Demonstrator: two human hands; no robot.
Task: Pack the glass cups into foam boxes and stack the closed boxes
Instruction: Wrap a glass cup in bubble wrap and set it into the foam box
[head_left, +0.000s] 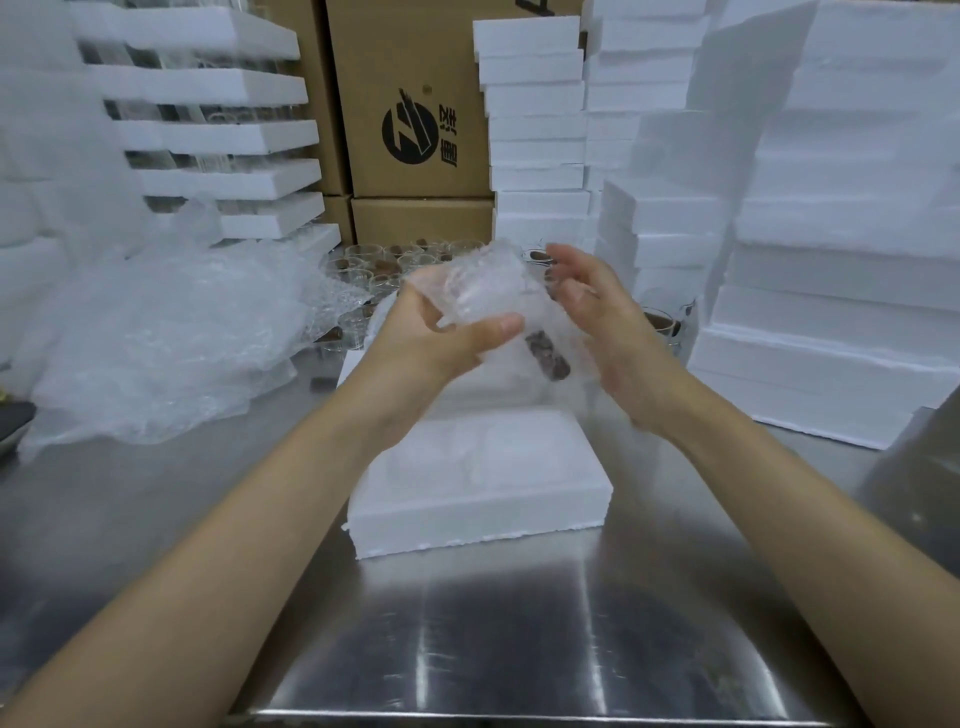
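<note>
table (519, 639) bare steel | foam box (483, 488) open, beneath hands | left hand (441, 343) pinches bubble-wrapped cup (488, 296) | right hand (597, 322) fingers spread beside it | cup likely light, fragile, slippery: grip wrapped body

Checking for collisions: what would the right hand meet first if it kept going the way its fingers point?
Probably the bubble-wrapped cup beside it; the right hand points up-left toward it. Beyond stand loose glass cups, though depth is unclear.

head view, down (close) over table (156, 519)
</note>
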